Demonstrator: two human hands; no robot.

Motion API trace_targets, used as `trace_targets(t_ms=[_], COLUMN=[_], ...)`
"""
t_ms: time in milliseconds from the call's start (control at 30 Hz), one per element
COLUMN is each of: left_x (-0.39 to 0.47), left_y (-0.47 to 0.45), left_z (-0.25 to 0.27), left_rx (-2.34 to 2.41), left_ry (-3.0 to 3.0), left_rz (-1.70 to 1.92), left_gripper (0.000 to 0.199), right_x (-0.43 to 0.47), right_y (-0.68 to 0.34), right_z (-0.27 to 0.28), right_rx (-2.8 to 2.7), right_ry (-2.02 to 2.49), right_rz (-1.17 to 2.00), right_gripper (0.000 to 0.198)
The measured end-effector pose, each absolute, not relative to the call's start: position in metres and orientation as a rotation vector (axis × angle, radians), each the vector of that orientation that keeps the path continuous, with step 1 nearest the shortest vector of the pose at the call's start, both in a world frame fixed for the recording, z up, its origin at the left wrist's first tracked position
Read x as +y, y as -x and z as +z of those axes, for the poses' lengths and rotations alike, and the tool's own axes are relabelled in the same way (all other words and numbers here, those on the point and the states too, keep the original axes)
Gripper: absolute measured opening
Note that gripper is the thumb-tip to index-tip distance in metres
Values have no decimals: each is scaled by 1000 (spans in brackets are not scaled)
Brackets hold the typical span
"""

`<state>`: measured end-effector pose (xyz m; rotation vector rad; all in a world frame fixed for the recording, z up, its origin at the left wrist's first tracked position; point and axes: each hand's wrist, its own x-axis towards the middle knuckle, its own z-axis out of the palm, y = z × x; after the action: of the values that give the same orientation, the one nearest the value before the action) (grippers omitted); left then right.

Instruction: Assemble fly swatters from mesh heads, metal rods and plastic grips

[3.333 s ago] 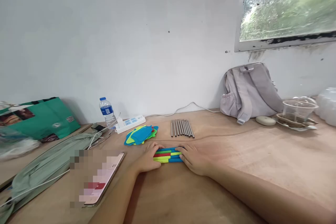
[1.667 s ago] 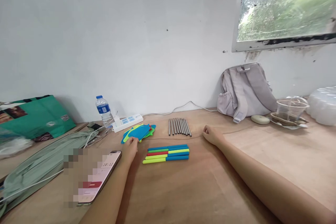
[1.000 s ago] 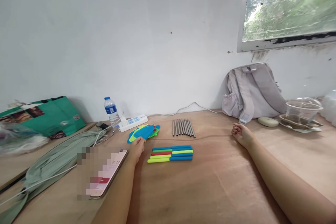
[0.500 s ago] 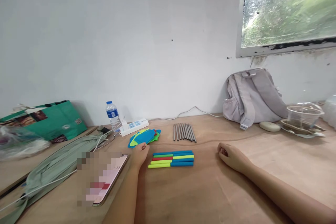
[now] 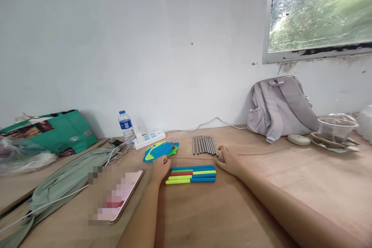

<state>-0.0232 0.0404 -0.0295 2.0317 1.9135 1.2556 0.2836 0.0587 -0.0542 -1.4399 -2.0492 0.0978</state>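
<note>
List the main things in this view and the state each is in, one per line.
Left hand: curled; grip unclear
Right hand: partly open
Coloured sticks: lying in rows, side by side
Metal tubes: lying side by side
Coloured sheets: heaped, overlapping
Phone: flat, screen lit
Water bottle: standing, capped
Power strip: white plug inserted
Backpack: propped upright

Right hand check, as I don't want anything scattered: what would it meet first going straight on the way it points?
Most likely the right end of the row of metal tubes: the right hand points left and forward, close beside them. Depth is unclear, so it could pass just above.
</note>
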Motion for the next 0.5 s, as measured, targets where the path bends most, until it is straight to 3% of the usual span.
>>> trace_targets(t_ms=[133, 267, 500], left_x=[38, 35, 46], left_y=[17, 18, 40], left_z=[-27, -21, -28], left_rx=[1914, 1974, 2129], left_ry=[-2188, -2304, -2254], left_rz=[1174, 1218, 1251], left_gripper=[24, 6, 40], right_x=[68, 77, 81], right_y=[-268, -272, -294], right_z=[-55, -59, -66], right_rx=[-2048, -2002, -1895], right_ry=[1428, 1499, 1597], right_rz=[100, 119, 149], right_gripper=[24, 9, 2])
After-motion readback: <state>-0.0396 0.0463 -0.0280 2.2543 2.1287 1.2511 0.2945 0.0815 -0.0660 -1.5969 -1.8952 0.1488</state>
